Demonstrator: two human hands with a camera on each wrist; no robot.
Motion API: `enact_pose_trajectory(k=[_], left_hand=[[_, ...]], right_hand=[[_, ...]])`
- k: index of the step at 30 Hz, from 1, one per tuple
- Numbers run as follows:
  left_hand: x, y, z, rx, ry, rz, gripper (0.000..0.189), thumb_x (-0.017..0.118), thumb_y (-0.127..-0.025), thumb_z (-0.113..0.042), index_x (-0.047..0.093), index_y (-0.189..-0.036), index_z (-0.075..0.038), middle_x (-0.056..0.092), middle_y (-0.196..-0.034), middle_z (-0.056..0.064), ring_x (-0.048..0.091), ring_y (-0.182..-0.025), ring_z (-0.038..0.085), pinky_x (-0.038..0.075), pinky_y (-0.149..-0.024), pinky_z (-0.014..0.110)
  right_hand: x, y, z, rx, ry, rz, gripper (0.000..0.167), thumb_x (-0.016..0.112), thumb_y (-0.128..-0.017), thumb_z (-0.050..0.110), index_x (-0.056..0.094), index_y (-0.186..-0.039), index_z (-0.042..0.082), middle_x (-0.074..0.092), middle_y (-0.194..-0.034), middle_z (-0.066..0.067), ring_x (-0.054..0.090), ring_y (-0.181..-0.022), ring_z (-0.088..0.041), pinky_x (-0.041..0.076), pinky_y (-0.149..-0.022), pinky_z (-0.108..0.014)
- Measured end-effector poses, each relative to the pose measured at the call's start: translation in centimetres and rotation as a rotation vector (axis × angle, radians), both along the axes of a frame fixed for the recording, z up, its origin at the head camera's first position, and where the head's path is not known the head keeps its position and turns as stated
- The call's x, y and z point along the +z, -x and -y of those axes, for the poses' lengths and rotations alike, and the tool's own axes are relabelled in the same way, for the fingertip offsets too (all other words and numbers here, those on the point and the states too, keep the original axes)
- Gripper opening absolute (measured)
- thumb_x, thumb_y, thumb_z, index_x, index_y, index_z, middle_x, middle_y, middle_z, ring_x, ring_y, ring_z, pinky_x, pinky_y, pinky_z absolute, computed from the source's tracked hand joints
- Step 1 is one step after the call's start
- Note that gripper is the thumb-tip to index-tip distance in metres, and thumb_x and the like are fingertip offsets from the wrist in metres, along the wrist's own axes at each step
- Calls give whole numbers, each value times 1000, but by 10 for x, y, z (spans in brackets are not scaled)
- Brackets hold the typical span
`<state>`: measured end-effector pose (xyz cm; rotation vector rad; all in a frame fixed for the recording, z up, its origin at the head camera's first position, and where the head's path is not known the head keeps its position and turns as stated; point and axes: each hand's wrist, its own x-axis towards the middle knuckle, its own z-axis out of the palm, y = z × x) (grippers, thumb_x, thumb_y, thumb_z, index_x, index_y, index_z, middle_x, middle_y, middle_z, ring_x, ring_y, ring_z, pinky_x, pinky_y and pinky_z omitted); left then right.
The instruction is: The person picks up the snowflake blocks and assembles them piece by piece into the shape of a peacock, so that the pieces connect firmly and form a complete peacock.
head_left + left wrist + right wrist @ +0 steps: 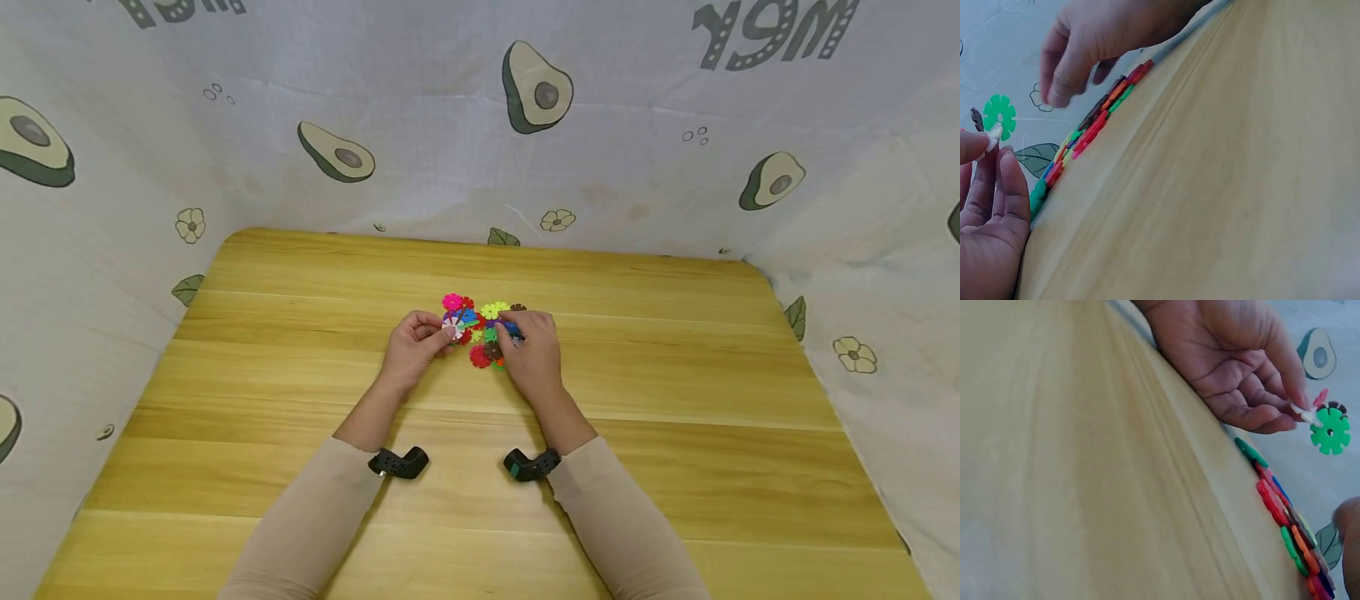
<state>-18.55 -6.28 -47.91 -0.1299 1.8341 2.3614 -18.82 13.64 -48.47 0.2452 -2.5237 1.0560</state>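
Note:
My left hand (412, 346) pinches a white notched snowflake disc (453, 327) between thumb and fingers, raised over the tabletop. Joined to it is a green disc (1329, 440), seen face-on in the right wrist view, with a pink-red disc (1320, 398) and a brown disc (977, 119) beside it. Over the right part of a pile of colourful snowflake discs (480, 357), my right hand (534, 354) hangs with its fingers pointing down. In the left wrist view those fingers (1063, 84) are loosely bent, with nothing visible between them.
The pile lies flat on a wooden table (660, 350), red, yellow, blue, brown and green pieces overlapping. Behind the table's far edge hangs a pale cloth (435, 175) printed with avocados. Each wrist wears a black camera band (397, 462).

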Motion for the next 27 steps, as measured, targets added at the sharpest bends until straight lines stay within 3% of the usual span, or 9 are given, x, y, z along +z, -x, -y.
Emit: enact_pose_trajectory(k=[5,9,13,19,27], left_hand=[[0,0,0,9,-38,3,27,66,-94,4,51,-115,-4,66,-78,-9,67,-67,9,60,-68,22],[0,0,0,12,-54,-12,43,63,-95,6,46,-134,-4,64,-83,-8,66,-70,8,59,-67,21],[-1,0,0,6,-47,-34,54,62,-96,7,44,-145,-5,63,-86,-7,66,-72,8,59,-67,20],[0,0,0,-7,-57,-30,54,61,-96,9,44,-146,-3,62,-85,-6,68,-73,7,59,-68,20],[2,0,-1,1,-79,-18,53,63,-95,9,41,-141,-2,63,-82,-6,70,-72,8,61,-68,22]], right_hand=[[-2,1,-4,-126,-72,84,25,75,-93,29,78,-106,7,72,-112,-16,53,-113,-37,44,-100,-51],[-2,0,-3,-135,-157,149,33,78,-89,41,78,-102,10,71,-110,-15,52,-111,-37,42,-99,-52],[-1,-1,-1,-118,-156,208,34,79,-88,42,76,-100,10,69,-111,-15,50,-116,-38,38,-103,-57],[0,-2,0,-128,-113,260,29,75,-92,38,74,-95,9,69,-112,-14,49,-118,-37,33,-104,-57],[4,-3,4,-173,-247,279,47,73,-86,56,70,-97,11,68,-106,-14,49,-115,-40,34,-99,-58]])
